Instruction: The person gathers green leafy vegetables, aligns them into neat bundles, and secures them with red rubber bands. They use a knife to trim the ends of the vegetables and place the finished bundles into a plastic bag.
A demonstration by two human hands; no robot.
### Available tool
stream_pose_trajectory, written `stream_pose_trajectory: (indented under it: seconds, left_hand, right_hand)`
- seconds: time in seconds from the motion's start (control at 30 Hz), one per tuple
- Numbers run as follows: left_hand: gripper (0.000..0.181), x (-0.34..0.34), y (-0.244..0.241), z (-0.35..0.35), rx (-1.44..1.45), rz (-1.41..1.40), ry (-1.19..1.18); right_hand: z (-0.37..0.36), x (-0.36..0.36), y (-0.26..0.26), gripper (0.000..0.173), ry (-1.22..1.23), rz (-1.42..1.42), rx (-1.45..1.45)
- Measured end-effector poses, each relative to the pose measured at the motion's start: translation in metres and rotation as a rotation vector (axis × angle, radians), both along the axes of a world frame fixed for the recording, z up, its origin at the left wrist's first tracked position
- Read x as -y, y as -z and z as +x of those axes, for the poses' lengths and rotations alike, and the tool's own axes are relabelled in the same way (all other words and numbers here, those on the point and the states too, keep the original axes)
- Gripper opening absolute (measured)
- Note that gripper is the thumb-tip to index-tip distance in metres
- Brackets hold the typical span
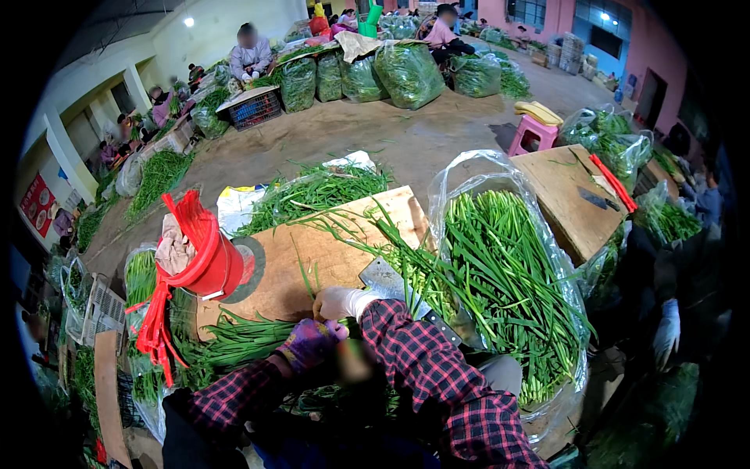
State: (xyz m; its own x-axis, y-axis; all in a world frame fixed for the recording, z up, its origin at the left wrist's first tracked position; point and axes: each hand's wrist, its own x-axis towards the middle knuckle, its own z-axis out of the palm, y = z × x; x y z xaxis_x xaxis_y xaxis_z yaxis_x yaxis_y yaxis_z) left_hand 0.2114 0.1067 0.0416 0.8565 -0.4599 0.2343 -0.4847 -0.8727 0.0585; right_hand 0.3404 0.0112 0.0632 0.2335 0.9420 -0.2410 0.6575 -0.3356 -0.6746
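Observation:
My left hand (312,344), in a purple patterned glove, is closed around a bunch of green leafy stalks (252,338) at the near edge of a wooden board (293,258). Touching it, my right hand (340,303) wears a white glove; its fingers are bent at the bunch, and whether they grip anything cannot be told. Just right of that hand a cleaver (389,281) lies on the board, partly under my sleeve, with its dark handle towards me. Loose green stalks (404,246) lie across the board's right side. A red bucket (220,272) with red ties and a cloth stands at the board's left.
An open plastic bag of green stalks (504,281) stands at the right. Beyond it are another board (571,193) with a knife and a pink stool (532,136). A leafy heap (316,193) lies behind my board. A co-worker's gloved hand (667,333) shows at far right.

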Motion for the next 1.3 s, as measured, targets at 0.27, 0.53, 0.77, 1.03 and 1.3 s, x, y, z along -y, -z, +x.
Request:
stream_pose_trajectory:
  seconds: [0.27, 0.53, 0.77, 1.03, 1.3]
  left_hand:
    - [0.007, 0.03, -0.044, -0.017, -0.059, -0.399, -0.32]
    - [0.013, 0.096, -0.165, 0.036, 0.322, -0.188, -0.116]
    - [0.015, 0.004, -0.213, -0.011, 0.128, -0.228, -0.598]
    - [0.005, 0.022, -0.194, -0.001, 0.442, 0.021, -0.553]
    - [0.018, 0.031, -0.005, 0.053, 0.098, -0.197, -0.649]
  right_hand:
    - [-0.014, 0.045, 0.01, 0.025, 0.304, 0.047, 0.473]
    - [-0.067, 0.142, -0.104, 0.027, 1.092, 0.561, 0.909]
    - [-0.217, 0.142, -0.049, 0.037, 0.49, 0.607, -0.158]
    - [-0.123, 0.216, 0.002, 0.015, 0.797, 0.277, 0.464]
    - [-0.022, 0.188, 0.071, 0.013, 0.923, -0.201, 0.822]
